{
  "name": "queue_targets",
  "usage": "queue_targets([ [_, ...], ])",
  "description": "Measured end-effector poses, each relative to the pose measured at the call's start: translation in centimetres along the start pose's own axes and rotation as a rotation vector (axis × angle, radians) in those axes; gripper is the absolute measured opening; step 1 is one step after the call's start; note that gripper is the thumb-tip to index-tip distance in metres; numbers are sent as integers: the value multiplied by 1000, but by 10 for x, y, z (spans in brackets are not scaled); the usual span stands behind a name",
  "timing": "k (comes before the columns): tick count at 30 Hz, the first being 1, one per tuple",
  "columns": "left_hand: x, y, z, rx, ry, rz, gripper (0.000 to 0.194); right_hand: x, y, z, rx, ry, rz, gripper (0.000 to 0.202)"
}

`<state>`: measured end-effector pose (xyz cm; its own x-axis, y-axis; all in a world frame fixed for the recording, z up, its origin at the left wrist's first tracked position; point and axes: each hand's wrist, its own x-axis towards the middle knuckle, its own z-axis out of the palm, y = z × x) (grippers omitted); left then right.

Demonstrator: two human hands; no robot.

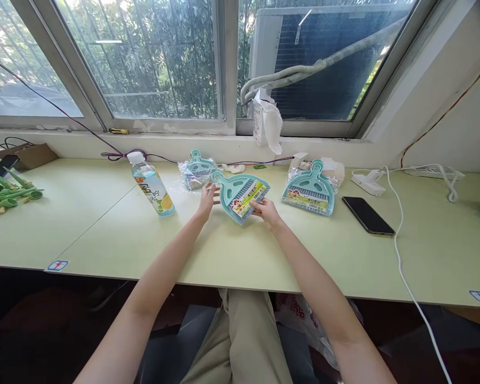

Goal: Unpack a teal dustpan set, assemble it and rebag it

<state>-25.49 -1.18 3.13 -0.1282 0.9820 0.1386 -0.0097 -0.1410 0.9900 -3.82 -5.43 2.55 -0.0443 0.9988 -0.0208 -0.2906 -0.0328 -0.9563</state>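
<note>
I have a teal dustpan set (242, 196) between my hands, just above the bench (232, 256) at its middle. Its long axis runs from the handle at about 10 o'clock to the wide mouth at about 4 o'clock, so the handle points away from me and to the left. The labelled brush bristles face up at the mouth end.

My right hand (267, 211) is closed on the mouth's near corner, thumb on top and fingers under it. My left hand (208, 198) is open, fingers spread and loose, right beside the handle end at the pan's 9 o'clock; I cannot tell whether the fingertips touch it.

At 3 o'clock from the pan, near it, a second dustpan (310, 191) lies flat in clear wrap, handle toward 12 o'clock, mouth toward me. At 11 o'clock a third one (196, 172) lies in a crinkled bag, handle also toward 12. A bottle (152, 185) with a lemon label stands at 9 o'clock from my left hand, leaning in the view, cap away from me.

A dark phone (368, 215) lies flat at 3 o'clock past the second dustpan, with a white cable (400, 250) running beside it off the bench's near edge. Green plastic pieces (8, 193) lie heaped at the far left. A white bag (267, 121) sits on the window sill at 12 o'clock.
</note>
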Motion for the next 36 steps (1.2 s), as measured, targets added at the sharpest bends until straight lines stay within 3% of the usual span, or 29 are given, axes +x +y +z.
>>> queue_targets([
  [2,5,-4,-9,228,181,193,53,0,1,0,2,-3,7,14],
  [4,9,-9,-18,472,265,374,49,0,2,0,-4,-8,19,13],
  [8,17,-24,-29,690,201,419,28,-1,5,2,-33,-6,43,12],
  [11,22,-33,-31,718,155,402,16,-2,5,4,-54,20,49,11],
  [13,23,-35,-30,746,137,422,18,-2,5,5,-56,38,56,11],
  [21,12,-19,-21,680,88,514,49,0,5,1,-15,106,95,13],
  [29,1,-8,-10,664,-4,656,68,3,4,0,37,201,3,14],
  [36,-3,-5,-8,645,33,707,68,-2,-4,3,14,56,-29,17],
])
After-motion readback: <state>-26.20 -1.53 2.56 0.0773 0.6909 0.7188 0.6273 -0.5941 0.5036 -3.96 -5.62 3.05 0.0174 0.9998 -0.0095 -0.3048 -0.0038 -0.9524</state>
